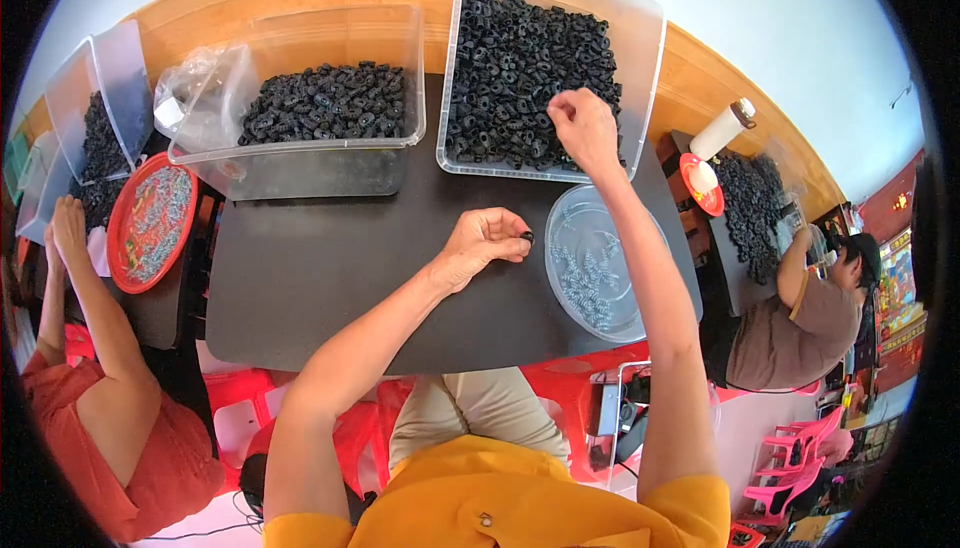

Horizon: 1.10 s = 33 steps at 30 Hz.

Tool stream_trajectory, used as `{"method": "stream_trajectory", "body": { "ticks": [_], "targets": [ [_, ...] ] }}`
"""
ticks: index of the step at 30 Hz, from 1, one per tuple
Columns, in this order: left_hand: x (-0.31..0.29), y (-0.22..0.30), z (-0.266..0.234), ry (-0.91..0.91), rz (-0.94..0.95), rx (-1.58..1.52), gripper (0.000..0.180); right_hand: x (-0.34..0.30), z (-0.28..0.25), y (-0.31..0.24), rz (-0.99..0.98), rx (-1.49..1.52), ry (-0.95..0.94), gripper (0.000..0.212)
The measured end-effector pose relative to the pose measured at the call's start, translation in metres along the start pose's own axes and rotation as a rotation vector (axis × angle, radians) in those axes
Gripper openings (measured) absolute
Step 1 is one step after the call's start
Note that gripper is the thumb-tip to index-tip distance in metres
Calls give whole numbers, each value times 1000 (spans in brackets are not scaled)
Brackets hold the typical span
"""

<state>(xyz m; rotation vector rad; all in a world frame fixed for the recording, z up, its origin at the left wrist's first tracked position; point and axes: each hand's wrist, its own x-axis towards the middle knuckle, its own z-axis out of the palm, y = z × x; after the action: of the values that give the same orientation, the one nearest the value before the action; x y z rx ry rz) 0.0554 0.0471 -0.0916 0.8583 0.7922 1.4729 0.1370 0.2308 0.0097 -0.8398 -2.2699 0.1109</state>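
Note:
My left hand [484, 246] is above the dark table, pinching a small black plastic part [527, 237] between thumb and fingertips. Out over a clear bin [542, 170] heaped with small black plastic parts [505, 78] reaches my right hand [586, 126]. Its fingers are curled together, and whatever they may hold is hidden. Beneath my right forearm, a round clear lid-like tray [625, 320] carries many small metal springs [585, 283]. The tray lies to the right of my left hand, not touched by it.
A second clear bin [300, 153] of black parts stands at the back left. To the left, a co-worker's hands [66, 228] work near a red tray [118, 266] of springs. Another person [800, 333] sits at a right-hand table with a black heap [750, 213] and a pale bottle [718, 132].

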Motion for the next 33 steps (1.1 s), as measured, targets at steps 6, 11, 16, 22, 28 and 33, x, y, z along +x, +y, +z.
{"method": "stream_trajectory", "body": {
  "ticks": [6, 11, 16, 22, 28, 33],
  "targets": [
    [1, 3, -1, 4, -24, 18, 17, 26, 32, -7, 100, -209, -192, 15],
    [1, 6, -1, -30, -19, 21, 16, 30, 32, -2, 121, -147, -230, 14],
    [2, 1, -4, -33, -28, 48, 16, 31, 26, 12, 23, 5, -180, 11],
    [1, 6, -1, -45, -27, 47, 15, 55, 3, 45, 52, 79, -100, 17],
    [2, 5, -3, -60, -37, 41, 15, 73, 11, 48, 12, -86, -105, 16],
    [1, 3, -4, -54, -44, 34, 15, 74, 21, 33, -16, -170, -68, 12]
  ]
}}
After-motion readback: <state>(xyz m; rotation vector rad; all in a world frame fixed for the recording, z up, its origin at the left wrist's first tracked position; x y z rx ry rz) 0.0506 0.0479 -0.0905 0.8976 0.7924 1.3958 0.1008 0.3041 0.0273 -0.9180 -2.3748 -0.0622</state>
